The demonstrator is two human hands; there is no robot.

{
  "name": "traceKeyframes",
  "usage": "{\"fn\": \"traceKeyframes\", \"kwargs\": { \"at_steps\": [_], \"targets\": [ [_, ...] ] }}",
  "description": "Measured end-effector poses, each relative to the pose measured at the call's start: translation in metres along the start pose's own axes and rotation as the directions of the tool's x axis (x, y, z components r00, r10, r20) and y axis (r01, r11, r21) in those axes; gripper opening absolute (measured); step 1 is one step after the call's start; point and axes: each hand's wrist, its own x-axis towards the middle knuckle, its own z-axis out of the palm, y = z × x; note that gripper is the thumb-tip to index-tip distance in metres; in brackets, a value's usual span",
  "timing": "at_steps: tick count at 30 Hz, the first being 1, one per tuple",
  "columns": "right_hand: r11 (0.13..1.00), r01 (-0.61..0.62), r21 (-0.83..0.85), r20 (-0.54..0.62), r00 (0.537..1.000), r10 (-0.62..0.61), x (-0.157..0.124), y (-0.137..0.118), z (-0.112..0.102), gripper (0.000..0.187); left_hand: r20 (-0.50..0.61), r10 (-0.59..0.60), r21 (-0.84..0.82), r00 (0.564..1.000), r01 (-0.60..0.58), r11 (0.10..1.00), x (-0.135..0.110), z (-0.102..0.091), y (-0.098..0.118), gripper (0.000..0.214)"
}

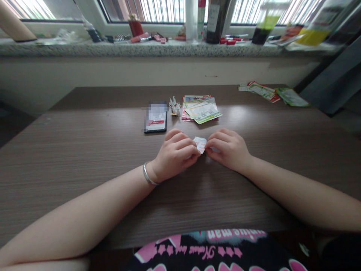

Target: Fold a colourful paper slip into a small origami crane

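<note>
Both my hands rest on the dark wooden table [84, 150] and pinch one small piece of white folded paper [200, 143] between them. My left hand [175, 154], with a silver bangle on the wrist, has its fingers curled onto the paper's left side. My right hand [228, 150] has its fingers closed on the paper's right side. Most of the paper is hidden under the fingers.
Beyond my hands lie a phone [156, 117], a small folded paper figure [175, 106] and a stack of printed paper slips [201, 109]. More leaflets [270, 93] lie at the far right. Bottles and clutter stand on the stone window sill [141, 48].
</note>
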Motion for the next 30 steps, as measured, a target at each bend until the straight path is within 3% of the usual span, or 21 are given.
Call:
{"fn": "traceKeyframes", "kwargs": {
  "at_steps": [9, 17, 22, 30],
  "targets": [
    [1.0, 0.02, -0.008, -0.042, 0.999, -0.021, -0.002, 0.002, -0.001, 0.006, 0.0, -0.034, 0.042, 0.999, 0.034, 0.999, -0.005, 0.001, -0.005, 0.004],
    [0.975, -0.169, 0.143, -0.067, 0.981, 0.18, -0.003, 0.005, -0.001, 0.004, -0.044, -0.027, 0.097, 0.999, 0.032, 0.995, -0.009, 0.001, -0.013, 0.011],
    [0.969, -0.207, 0.135, -0.053, 0.975, 0.215, -0.003, 0.008, 0.0, 0.021, -0.022, -0.091, 0.109, 0.996, 0.093, 0.99, -0.011, 0.002, -0.011, 0.012],
    [0.977, -0.19, 0.099, -0.011, 0.981, 0.192, -0.004, 0.01, 0.002, 0.021, 0.048, -0.007, 0.119, 0.999, 0.001, 0.993, -0.01, 0.001, -0.013, 0.011]
  ]
}}
